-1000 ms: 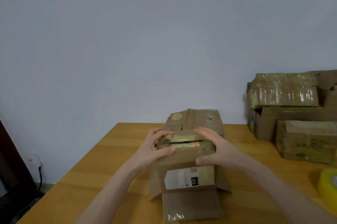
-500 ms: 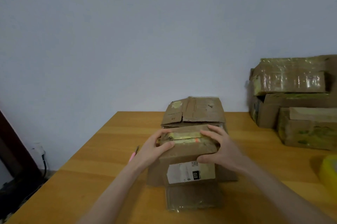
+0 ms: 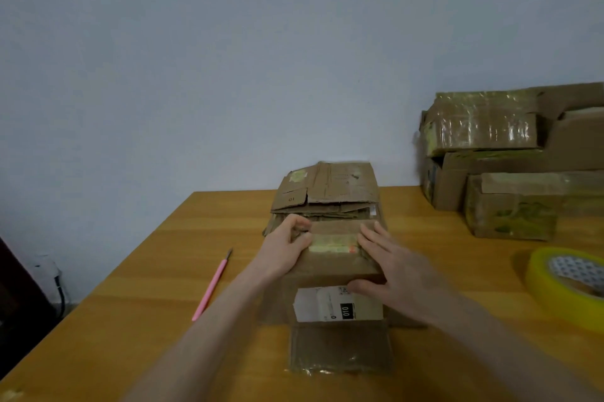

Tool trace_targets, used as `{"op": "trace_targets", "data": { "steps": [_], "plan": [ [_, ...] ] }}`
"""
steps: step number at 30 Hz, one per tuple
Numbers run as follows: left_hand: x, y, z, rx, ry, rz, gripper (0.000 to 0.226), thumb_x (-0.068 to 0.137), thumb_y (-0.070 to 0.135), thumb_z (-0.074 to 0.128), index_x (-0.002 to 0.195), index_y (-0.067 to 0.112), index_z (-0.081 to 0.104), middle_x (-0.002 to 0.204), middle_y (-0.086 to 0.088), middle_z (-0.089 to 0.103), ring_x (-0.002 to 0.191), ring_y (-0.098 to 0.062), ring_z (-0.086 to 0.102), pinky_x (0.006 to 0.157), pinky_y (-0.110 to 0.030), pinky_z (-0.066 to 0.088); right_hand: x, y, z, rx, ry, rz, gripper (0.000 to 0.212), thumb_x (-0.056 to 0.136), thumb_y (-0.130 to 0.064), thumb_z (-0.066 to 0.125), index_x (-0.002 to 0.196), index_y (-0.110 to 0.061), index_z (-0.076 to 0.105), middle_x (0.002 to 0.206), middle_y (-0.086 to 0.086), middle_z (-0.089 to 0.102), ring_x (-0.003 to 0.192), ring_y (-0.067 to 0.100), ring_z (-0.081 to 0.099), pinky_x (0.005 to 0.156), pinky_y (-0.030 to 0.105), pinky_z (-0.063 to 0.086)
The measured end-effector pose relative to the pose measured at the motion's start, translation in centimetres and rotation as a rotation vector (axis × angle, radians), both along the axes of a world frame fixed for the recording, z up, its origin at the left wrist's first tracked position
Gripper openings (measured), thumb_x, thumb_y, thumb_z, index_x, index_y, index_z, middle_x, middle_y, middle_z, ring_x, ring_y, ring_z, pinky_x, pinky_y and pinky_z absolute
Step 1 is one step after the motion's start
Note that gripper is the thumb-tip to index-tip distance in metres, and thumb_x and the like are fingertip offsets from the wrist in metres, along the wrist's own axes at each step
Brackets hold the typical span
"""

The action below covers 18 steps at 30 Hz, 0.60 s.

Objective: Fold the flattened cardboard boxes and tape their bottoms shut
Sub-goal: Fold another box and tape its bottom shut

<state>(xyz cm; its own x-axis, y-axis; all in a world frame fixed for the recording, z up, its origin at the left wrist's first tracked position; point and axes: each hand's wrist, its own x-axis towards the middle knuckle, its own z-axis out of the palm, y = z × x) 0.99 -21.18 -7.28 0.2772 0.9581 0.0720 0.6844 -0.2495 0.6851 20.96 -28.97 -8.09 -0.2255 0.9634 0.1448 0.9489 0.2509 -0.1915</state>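
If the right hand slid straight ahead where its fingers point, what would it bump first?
Probably the stack of flattened cardboard just behind the box the right hand rests on, though depth is hard to judge from one view.

A big plain wall (image 3: 228, 58) fills the back of the room. It is a pale blue-grey. The light is soft and a bit dim. A wooden table (image 3: 130, 320) reaches back to the wall. Its top is a warm yellow-brown with thin lines in the wood. Low on the left, a white plug (image 3: 45, 269) sits by the wall, and a black cord (image 3: 60, 295) hangs down from it. Something big and dark (image 3: 16, 320) stands at the left edge.
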Motion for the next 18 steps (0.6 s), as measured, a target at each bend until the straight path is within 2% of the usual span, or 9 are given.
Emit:
{"op": "trace_targets", "data": {
  "steps": [1, 2, 4, 6, 8, 9, 13, 16, 18],
  "plan": [
    [0.1, -0.1, 0.1, 0.017, 0.059, -0.029, 0.027, 0.1, 0.029, 0.041, 0.127, 0.03, 0.047, 0.125, -0.001, 0.055, 0.104, -0.013, 0.053, 0.081, -0.026, 0.046, 0.0, -0.1, 0.0, 0.001, -0.026, 0.0, 0.107, 0.06, -0.081, 0.007, 0.15, -0.023, 0.006, 0.156, -0.011, -0.006, 0.136, 0.002, -0.015, 0.115, 0.037, 0.023],
    [0.3, -0.2, 0.3, 0.087, 0.17, -0.041, 0.034, 0.101, 0.026, 0.038, 0.134, 0.031, 0.043, 0.138, -0.006, 0.048, 0.12, -0.019, 0.048, 0.093, -0.03, 0.044, 0.0, -0.1, 0.1, 0.004, -0.048, 0.0, 0.108, 0.059, -0.081, 0.005, 0.15, -0.023, 0.005, 0.156, -0.009, -0.006, 0.139, 0.004, -0.013, 0.115, 0.036, 0.022],
    [1.0, -0.9, 0.7, 0.348, 0.47, -0.024, 0.044, 0.102, 0.024, 0.034, 0.145, 0.029, 0.031, 0.158, -0.009, 0.015, 0.145, -0.022, 0.015, 0.116, -0.035, 0.022, 0.1, -0.1, 0.2, 0.026, -0.106, 0.006, 0.108, 0.062, -0.082, 0.0, 0.15, -0.02, 0.004, 0.157, -0.005, -0.006, 0.144, 0.011, -0.008, 0.116, 0.035, 0.017],
    [2.0, -2.1, 0.9, 0.476, 0.582, -0.124, 0.052, 0.102, 0.038, 0.029, 0.15, 0.026, 0.016, 0.159, 0.0, -0.006, 0.146, -0.015, -0.004, 0.119, -0.032, 0.003, -0.1, -0.1, 0.0, 0.06, -0.159, 0.019, 0.116, 0.057, -0.082, -0.017, 0.15, -0.015, 0.004, 0.157, 0.001, -0.005, 0.145, 0.016, -0.006, 0.115, 0.032, 0.005],
    [2.8, -3.5, 0.3, 0.381, 0.659, -0.211, 0.071, 0.093, 0.06, 0.015, 0.152, 0.021, 0.004, 0.158, 0.002, -0.008, 0.145, -0.012, -0.008, 0.117, -0.03, -0.004, -0.4, -0.3, -0.3, 0.056, -0.188, 0.021, 0.124, 0.05, -0.076, -0.032, 0.15, -0.012, 0.003, 0.158, 0.005, -0.004, 0.145, 0.019, -0.007, 0.109, 0.029, -0.005],
    [2.9, -4.0, -0.2, 0.349, 0.716, -0.235, 0.081, 0.086, 0.067, 0.008, 0.152, 0.02, 0.001, 0.159, 0.0, -0.007, 0.146, -0.013, -0.008, 0.117, -0.03, -0.005, -0.6, -0.4, -0.5, 0.057, -0.178, 0.017, 0.122, 0.051, -0.073, -0.033, 0.15, -0.012, 0.003, 0.158, 0.005, -0.004, 0.145, 0.018, -0.007, 0.108, 0.028, -0.006],
    [2.6, -3.5, -0.5, 0.332, 0.795, -0.246, 0.092, 0.076, 0.072, 0.0, 0.152, 0.019, 0.0, 0.159, -0.004, -0.006, 0.146, -0.014, -0.006, 0.12, -0.032, -0.003, -1.0, -0.6, 0.2, 0.049, -0.153, -0.004, 0.097, 0.07, -0.068, -0.006, 0.15, -0.012, 0.004, 0.158, 0.004, -0.004, 0.145, 0.016, -0.005, 0.115, 0.029, 0.004],
    [2.4, -3.4, -0.4, 0.348, 0.784, -0.264, 0.091, 0.077, 0.071, 0.0, 0.152, 0.02, -0.001, 0.159, -0.002, -0.006, 0.146, -0.011, -0.006, 0.12, -0.031, -0.003, -1.1, -0.8, 0.7, -0.014, -0.132, -0.014, 0.097, 0.074, -0.072, 0.002, 0.15, -0.013, 0.006, 0.158, 0.003, -0.004, 0.145, 0.015, -0.004, 0.116, 0.031, 0.012],
    [2.3, -3.3, -0.4, 0.344, 0.794, -0.268, 0.088, 0.079, 0.07, 0.0, 0.152, 0.019, 0.001, 0.159, -0.001, -0.005, 0.146, -0.011, -0.005, 0.12, -0.031, -0.002, -1.1, -0.6, 0.4, -0.016, -0.134, -0.02, 0.085, 0.086, -0.068, 0.024, 0.15, -0.014, 0.006, 0.158, 0.002, -0.004, 0.145, 0.015, -0.005, 0.116, 0.034, 0.017]
  ]
}}
